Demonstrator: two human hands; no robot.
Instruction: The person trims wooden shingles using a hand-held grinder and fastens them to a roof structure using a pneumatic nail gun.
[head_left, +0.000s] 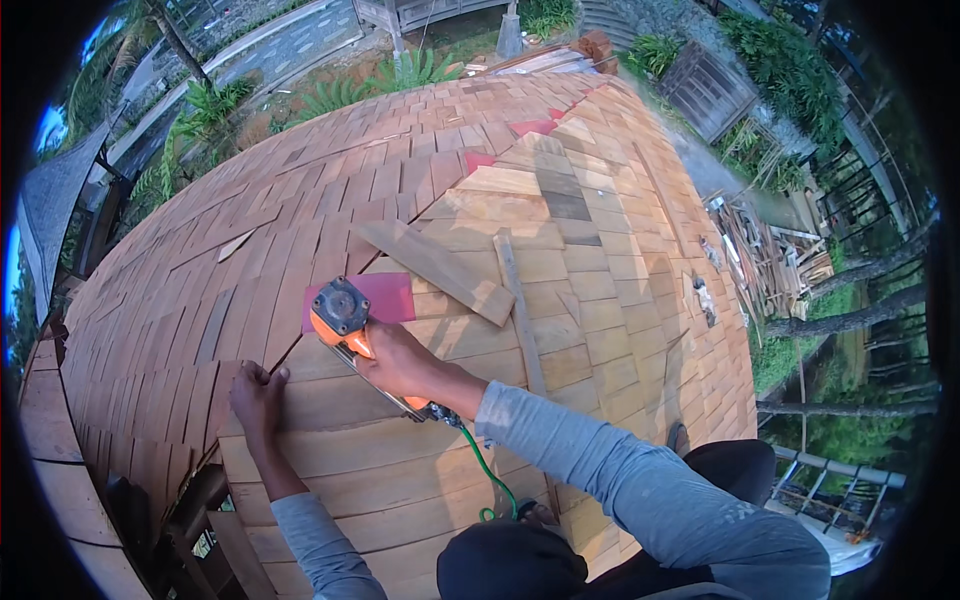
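Observation:
My right hand (400,362) grips the handle of an orange and black nail gun (345,318), its head pressed down on a wooden shingle roof (330,200). A green air hose (492,478) runs back from the tool toward my body. My left hand (257,393) lies flat on a pale shingle (310,400) just left of the tool, fingers spread. A red underlay patch (390,296) shows right beside the gun's head. Grey sleeves cover both forearms.
A loose wooden plank (435,270) and a thin batten (518,300) lie on the pale new shingles ahead. The roof edge drops off at right, above a pile of timber (770,255). Roof framing shows at lower left (190,520). Trees and a paved path surround the building.

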